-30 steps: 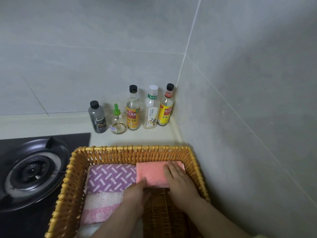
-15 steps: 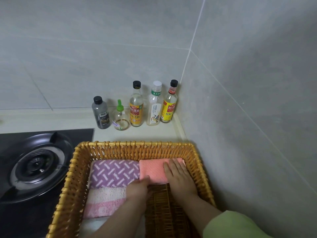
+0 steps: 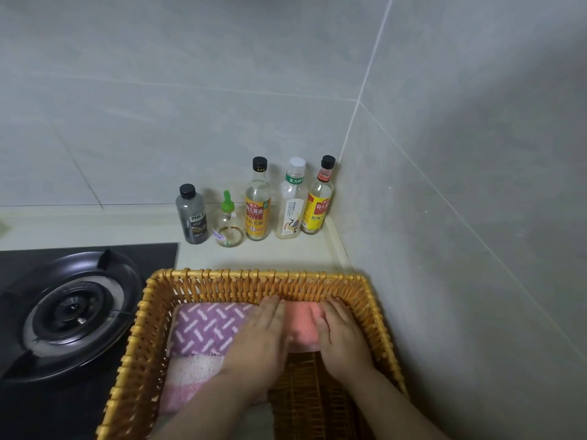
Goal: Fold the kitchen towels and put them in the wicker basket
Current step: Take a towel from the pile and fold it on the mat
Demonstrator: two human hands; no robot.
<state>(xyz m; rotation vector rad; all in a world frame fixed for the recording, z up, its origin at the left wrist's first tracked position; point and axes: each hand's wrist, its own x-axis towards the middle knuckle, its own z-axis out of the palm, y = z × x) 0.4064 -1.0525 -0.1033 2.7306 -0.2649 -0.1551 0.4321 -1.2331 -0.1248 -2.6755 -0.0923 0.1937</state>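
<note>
left hand [image 3: 265,336] flat, fingers straight, pressing orange waffle towel [image 3: 303,323] | right hand [image 3: 341,336] flat on its right edge | woven wicker basket [image 3: 152,315], far-right corner | purple patterned towel [image 3: 206,328] left

The open-topped golden wicker basket [image 3: 254,274] stands close beside the grey tiled wall [image 3: 460,249] on the right and the black gas burner [image 3: 73,312] on the left. Inside it, only the near right floor is bare. A free strip of cream worktop [image 3: 270,254] lies before the row of five bottles [image 3: 257,201].
</note>
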